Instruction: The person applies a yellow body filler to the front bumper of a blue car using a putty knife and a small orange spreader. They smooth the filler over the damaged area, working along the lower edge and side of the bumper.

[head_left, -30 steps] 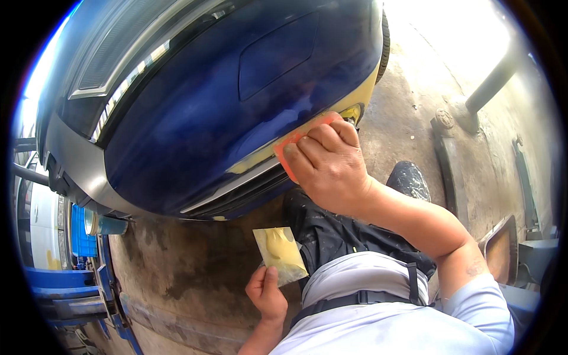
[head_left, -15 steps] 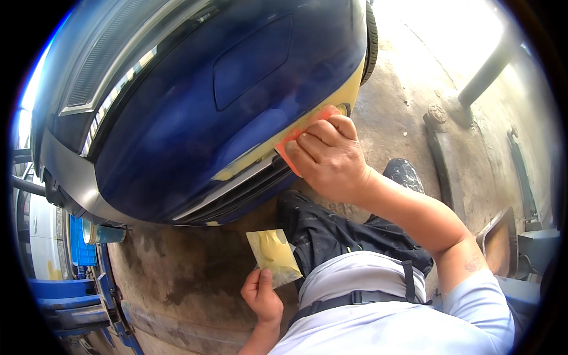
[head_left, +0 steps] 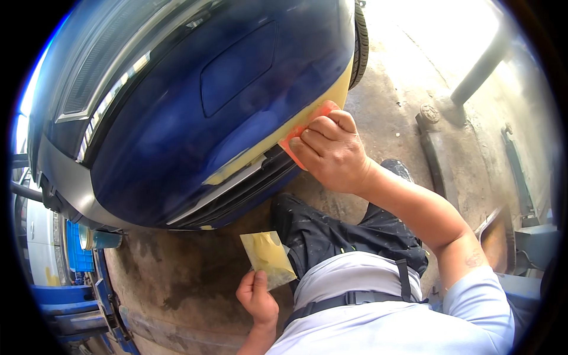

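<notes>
My right hand (head_left: 336, 152) is closed around an orange putty spreader (head_left: 294, 141), its edge against the yellow filler band (head_left: 260, 150) along the corner of a blue car bumper (head_left: 177, 112). In my left hand (head_left: 258, 296) I pinch a flat square palette (head_left: 260, 248) between thumb and fingers. Yellow putty (head_left: 269, 251) is smeared over the palette's face. The palette is held low, apart from the car and beside my dark trousers.
A black tyre (head_left: 360, 47) shows past the bumper's far end. Metal lift arms (head_left: 435, 154) lie on the concrete floor (head_left: 390, 112) to the right, near a grey post (head_left: 482, 68). At the lower left are a blue crate (head_left: 77, 248), a bucket (head_left: 102, 239) and blue metal framework (head_left: 65, 302).
My right hand and the spreader have shifted only slightly along the filler band. The whole view has drifted a little, and the car sits further left. Both hands keep their holds.
</notes>
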Motion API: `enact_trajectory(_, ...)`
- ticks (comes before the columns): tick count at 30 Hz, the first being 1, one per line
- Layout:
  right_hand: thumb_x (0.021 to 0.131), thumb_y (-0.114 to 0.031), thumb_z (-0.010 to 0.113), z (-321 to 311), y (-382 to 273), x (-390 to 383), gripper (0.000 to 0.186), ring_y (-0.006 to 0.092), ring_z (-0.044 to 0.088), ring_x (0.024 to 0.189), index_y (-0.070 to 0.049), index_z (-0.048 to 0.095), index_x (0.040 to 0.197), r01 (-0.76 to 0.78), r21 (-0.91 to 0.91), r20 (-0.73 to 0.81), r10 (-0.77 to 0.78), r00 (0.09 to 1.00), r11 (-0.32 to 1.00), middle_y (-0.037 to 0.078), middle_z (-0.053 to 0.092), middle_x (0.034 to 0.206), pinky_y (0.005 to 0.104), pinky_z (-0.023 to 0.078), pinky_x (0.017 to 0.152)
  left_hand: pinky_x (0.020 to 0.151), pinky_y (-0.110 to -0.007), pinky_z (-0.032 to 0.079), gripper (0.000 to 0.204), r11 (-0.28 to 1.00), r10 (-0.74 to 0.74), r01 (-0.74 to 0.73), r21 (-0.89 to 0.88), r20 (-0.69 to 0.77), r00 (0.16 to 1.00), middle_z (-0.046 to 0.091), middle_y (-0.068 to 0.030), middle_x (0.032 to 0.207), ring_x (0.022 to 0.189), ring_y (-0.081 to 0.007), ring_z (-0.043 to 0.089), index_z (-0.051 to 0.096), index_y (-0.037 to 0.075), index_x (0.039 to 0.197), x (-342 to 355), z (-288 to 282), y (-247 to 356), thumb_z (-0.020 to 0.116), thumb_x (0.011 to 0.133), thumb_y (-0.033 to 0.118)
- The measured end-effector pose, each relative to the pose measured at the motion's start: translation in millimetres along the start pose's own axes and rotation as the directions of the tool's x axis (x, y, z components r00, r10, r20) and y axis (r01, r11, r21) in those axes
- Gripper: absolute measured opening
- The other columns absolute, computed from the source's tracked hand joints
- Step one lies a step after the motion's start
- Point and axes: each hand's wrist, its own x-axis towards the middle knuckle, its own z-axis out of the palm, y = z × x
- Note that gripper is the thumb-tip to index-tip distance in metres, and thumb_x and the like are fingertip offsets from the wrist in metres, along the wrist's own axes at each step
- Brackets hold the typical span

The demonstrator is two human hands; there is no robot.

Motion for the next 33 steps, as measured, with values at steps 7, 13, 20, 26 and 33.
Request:
enact_trajectory(7, 0.068, -0.017, 0.073, -16, 10, -2, 0.028, 0.0185, 0.062, 0.090, -0.008, 0.070, 0.094, -0.024, 0.034, 0.015, 0.024, 1.000, 0.999, -0.001, 0.065, 0.084, 0.0384, 0.042, 0.095, 0.073, -0.024, 0.044, 0.013, 1.000, 0.008, -0.009, 0.015, 0.058, 0.998, 0.062, 0.0007, 0.082, 0.077, -0.0071, 0.051, 0.066, -0.005, 0.090, 2, -14, -7, 0.065, 0.098, 0.005)
enact_trajectory(13, 0.066, -0.018, 0.074, -5, 20, -4, 0.028, 0.0176, 0.061, 0.091, -0.010, 0.072, 0.093, 0.014, 0.026, 0.004, -0.014, 1.000, 1.000, -0.002, 0.064, 0.084, 0.0387, 0.041, 0.097, 0.073, -0.025, 0.045, 0.015, 1.000, 0.012, -0.014, 0.025, 0.062, 0.998, 0.062, 0.0004, 0.082, 0.077, -0.0075, 0.052, 0.066, -0.005, 0.089, 3, -9, -7, 0.066, 0.098, 0.007)
enact_trajectory(20, 0.068, -0.017, 0.074, -3, 33, -22, 0.023, 0.0162, 0.061, 0.091, -0.012, 0.072, 0.090, 0.015, 0.035, -0.004, -0.015, 1.000, 0.999, -0.004, 0.063, 0.083, 0.0377, 0.041, 0.097, 0.075, -0.025, 0.047, 0.016, 0.998, -0.012, 0.008, 0.055, 0.074, 0.997, 0.066, -0.0021, 0.085, 0.080, -0.0090, 0.056, 0.066, -0.006, 0.091, 4, -9, -9, 0.064, 0.099, 0.008)
enact_trajectory(26, 0.070, -0.017, 0.074, -8, 32, -1, 0.020, 0.0155, 0.061, 0.092, -0.013, 0.072, 0.089, 0.020, 0.043, -0.050, -0.018, 0.999, 0.999, -0.005, 0.063, 0.081, 0.0371, 0.041, 0.098, 0.075, -0.025, 0.047, 0.015, 0.999, -0.012, 0.009, 0.042, 0.068, 0.998, 0.066, -0.0020, 0.086, 0.080, -0.0089, 0.056, 0.066, -0.005, 0.090, 4, -10, -12, 0.064, 0.099, 0.007)
enact_trajectory(33, 0.070, -0.017, 0.074, -5, 25, -11, 0.022, 0.0160, 0.062, 0.092, -0.012, 0.071, 0.090, -0.006, 0.002, 0.036, 0.006, 0.999, 1.000, -0.004, 0.063, 0.082, 0.0375, 0.041, 0.098, 0.075, -0.025, 0.047, 0.016, 1.000, -0.002, 0.001, 0.026, 0.072, 0.997, 0.065, -0.0020, 0.085, 0.079, -0.0091, 0.056, 0.066, -0.005, 0.090, 5, -6, -11, 0.064, 0.099, 0.007)
